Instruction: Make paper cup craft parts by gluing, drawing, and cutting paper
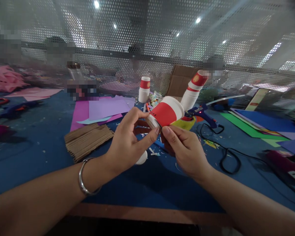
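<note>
Stretching out beneath and around the fingers, a blue tabletop point(44, 144) ends in a reddish-brown edge point(147, 213) on the near side, and well behind the fingers rises a perforated metal screen point(157, 32), dotted with bright lights point(96, 4). One red-and-white paper cup point(163, 114) is between the hands, lifted above the tabletop and tilted, its mouth to the upper right. The left hand point(124, 137) has thumb and fingers clamped on its base end; the right hand point(186, 147) has thumb and fingers pinched together at the base's lower edge, though I cannot tell exactly what lies between them. Two cup stacks stand behind the fingers, one upright point(144, 89), one leaning point(191, 93). Left of the fingers lies one ribbed cardboard piece point(88, 139), near several purple sheets point(108, 108). One white disc point(142, 158) shows below the left fingers. Right of the fingers are one blue glue gun point(206, 115), a black cable point(232, 150) and, farther off, a pile of coloured sheets point(272, 116).
</note>
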`<action>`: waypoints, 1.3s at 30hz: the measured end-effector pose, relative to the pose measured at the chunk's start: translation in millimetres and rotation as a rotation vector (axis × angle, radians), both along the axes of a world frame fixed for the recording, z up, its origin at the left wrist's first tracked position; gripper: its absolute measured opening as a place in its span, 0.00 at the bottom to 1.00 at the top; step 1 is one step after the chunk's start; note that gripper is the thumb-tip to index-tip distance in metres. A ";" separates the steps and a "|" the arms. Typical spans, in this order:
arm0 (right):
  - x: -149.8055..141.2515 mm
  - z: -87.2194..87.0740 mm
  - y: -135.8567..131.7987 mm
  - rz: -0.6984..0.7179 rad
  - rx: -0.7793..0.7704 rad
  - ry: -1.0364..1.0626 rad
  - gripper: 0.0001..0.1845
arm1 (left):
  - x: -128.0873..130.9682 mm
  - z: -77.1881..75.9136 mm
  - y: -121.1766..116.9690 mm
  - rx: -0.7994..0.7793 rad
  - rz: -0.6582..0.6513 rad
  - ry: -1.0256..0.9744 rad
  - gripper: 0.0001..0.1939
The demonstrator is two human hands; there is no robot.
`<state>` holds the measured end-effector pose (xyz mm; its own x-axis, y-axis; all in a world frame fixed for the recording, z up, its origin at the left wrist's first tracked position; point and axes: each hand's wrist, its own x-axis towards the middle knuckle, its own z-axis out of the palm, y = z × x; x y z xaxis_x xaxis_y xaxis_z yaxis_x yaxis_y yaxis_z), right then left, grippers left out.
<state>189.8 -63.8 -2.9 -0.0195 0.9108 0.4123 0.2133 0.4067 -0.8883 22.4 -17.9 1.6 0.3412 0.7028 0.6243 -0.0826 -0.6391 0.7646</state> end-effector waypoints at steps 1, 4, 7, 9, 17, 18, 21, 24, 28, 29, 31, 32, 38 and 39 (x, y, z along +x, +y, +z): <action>0.1 -0.2 -0.2 0.000 -0.002 0.001 0.25 | -0.1 -0.6 -0.1 0.010 0.011 0.002 0.16; 0.1 -1.5 -0.1 -0.003 -0.010 0.001 0.25 | -1.3 -1.5 1.7 0.099 0.061 0.040 0.17; -0.5 -2.2 -0.5 -0.003 -0.006 0.006 0.25 | -4.6 0.6 3.8 0.333 0.166 0.152 0.17; -1.2 -1.3 -1.7 0.004 -0.002 0.010 0.24 | -6.9 3.1 3.4 0.477 0.228 0.221 0.18; -1.5 6.3 -3.6 0.014 -0.008 0.028 0.24 | -1.0 11.1 -2.8 -0.092 0.053 0.004 0.22; -1.2 6.0 -2.7 0.015 -0.010 0.023 0.25 | 0.0 11.7 -2.0 -0.166 0.030 0.005 0.21; -0.6 4.1 -0.3 0.024 -0.006 0.024 0.25 | 1.1 12.4 1.6 -0.251 -0.043 -0.002 0.17; -1.3 3.6 -0.7 0.017 0.012 0.011 0.24 | 1.2 12.3 2.3 -0.210 -0.053 -0.019 0.14; -2.6 5.2 -4.0 -0.018 0.048 -0.031 0.24 | 2.3 12.0 -2.7 -0.137 -0.021 -0.057 0.12; -2.7 5.4 -4.7 -0.020 0.050 -0.035 0.23 | 2.5 11.7 -4.1 -0.117 -0.018 -0.063 0.12; -2.6 5.4 -5.3 -0.016 0.048 -0.038 0.23 | 2.6 10.6 -6.0 -0.072 -0.012 -0.060 0.12; -2.5 5.3 -5.4 -0.015 0.046 -0.040 0.23 | 2.4 9.6 -6.2 -0.048 -0.008 -0.048 0.12; -2.0 4.0 -5.4 -0.013 0.061 -0.036 0.24 | -1.8 1.9 -0.8 0.168 0.113 0.075 0.16; -2.0 4.0 -5.4 -0.010 0.066 -0.034 0.24 | -2.9 1.2 0.3 0.225 0.151 0.103 0.17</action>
<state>187.8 -69.2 1.1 -0.0254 0.8819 0.4707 0.2476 0.4617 -0.8518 19.5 -17.6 2.8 0.3134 0.5981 0.7376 0.0969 -0.7928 0.6017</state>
